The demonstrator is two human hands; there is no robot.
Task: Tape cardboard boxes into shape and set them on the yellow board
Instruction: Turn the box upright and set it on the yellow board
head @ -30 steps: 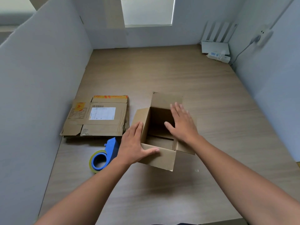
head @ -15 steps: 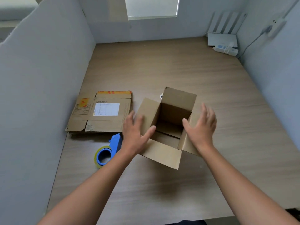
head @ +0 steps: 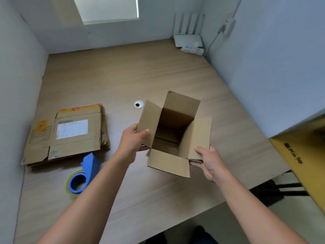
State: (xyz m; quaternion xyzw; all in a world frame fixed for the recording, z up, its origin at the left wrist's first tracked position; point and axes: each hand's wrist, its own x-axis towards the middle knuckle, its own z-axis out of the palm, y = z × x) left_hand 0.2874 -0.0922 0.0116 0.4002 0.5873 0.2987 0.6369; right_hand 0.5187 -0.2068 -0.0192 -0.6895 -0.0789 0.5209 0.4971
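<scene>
An open brown cardboard box (head: 168, 162) with its top flaps spread is held above the wooden table (head: 123, 76). My left hand (head: 131, 140) grips the box's left side, thumb over the left flap. My right hand (head: 209, 161) grips its right side, thumb on the right flap and fingers underneath. A stack of flattened cardboard boxes (head: 68, 134) lies at the left. In front of it sits a blue tape dispenser (head: 82, 175) with a yellowish roll. The yellow board (head: 306, 162) shows at the right edge, beyond the table.
Grey partition walls (head: 274, 67) enclose the table on the left, back and right. A white router (head: 190, 40) and a power strip sit in the far right corner. A round cable grommet (head: 139, 104) lies just behind the box. The table's front edge runs diagonally at lower right.
Both hands went from lying open on the box to gripping its sides. The box has come up off the table and moved right. The view has swung right, bringing the yellow board into sight.
</scene>
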